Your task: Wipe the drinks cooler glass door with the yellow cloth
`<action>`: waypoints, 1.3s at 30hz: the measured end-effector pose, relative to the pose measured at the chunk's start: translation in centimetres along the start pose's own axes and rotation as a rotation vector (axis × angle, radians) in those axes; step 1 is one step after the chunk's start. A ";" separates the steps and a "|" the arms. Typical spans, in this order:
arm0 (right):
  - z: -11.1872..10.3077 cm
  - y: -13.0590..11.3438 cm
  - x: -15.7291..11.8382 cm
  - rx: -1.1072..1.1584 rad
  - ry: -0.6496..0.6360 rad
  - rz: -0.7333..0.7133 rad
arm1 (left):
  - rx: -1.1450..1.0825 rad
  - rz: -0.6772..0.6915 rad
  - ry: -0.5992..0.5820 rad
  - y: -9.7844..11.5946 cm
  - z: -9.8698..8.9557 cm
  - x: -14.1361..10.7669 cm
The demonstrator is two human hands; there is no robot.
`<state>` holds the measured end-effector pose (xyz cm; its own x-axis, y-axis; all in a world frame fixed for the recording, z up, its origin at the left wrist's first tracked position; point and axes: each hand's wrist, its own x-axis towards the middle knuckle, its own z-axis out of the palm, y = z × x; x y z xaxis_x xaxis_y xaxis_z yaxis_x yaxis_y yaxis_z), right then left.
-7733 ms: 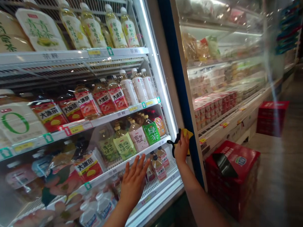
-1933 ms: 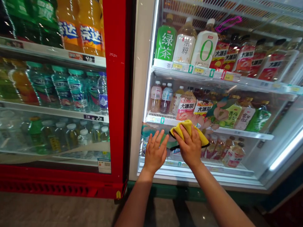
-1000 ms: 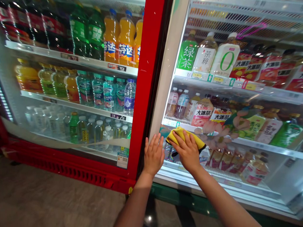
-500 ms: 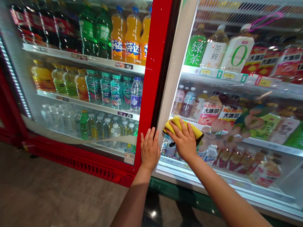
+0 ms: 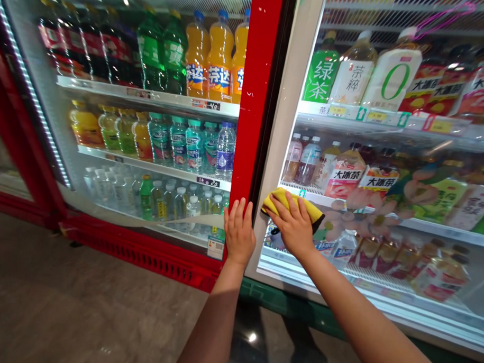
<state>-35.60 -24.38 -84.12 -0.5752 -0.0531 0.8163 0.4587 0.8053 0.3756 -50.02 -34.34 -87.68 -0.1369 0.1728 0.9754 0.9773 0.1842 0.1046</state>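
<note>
My right hand [image 5: 294, 223] presses a folded yellow cloth [image 5: 314, 211] with a dark edge against the glass door of the right fridge, near its pale left frame [image 5: 275, 145]. Its fingers lie over the cloth. My left hand [image 5: 239, 233] rests with fingers stretched upward on the red frame [image 5: 255, 97] of the left fridge, beside the dark gap between the two fridges. Nothing is in my left hand.
The left fridge holds orange soda bottles [image 5: 220, 56], cola and water on shelves. Tea bottles [image 5: 353, 74] fill the right fridge. A green base [image 5: 277, 299] runs below it, above the brown floor [image 5: 114, 314].
The view has shifted, so the fridges and bottles appear farther right. Both hands stay nearly where they were in the picture, with the cloth still under my right hand.
</note>
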 end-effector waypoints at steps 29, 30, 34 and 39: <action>-1.6 4.0 -8.8 -0.024 0.086 0.184 | -0.174 0.192 -0.140 6.3 3.1 -1.2; -1.8 4.3 -9.5 -0.037 0.090 0.202 | -0.181 0.195 -0.128 6.7 3.4 -1.1; -2.4 5.0 -12.0 -0.033 0.048 0.092 | -0.201 0.204 -0.089 8.4 4.4 -0.9; -4.1 8.5 -12.2 -0.072 0.046 0.205 | -0.220 0.197 -0.109 10.4 5.4 -1.3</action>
<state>-21.94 -19.29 -89.07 -0.4341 0.0789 0.8974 0.6108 0.7580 0.2288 -40.60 -27.38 -88.89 0.0540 0.2888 0.9559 0.9966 -0.0750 -0.0337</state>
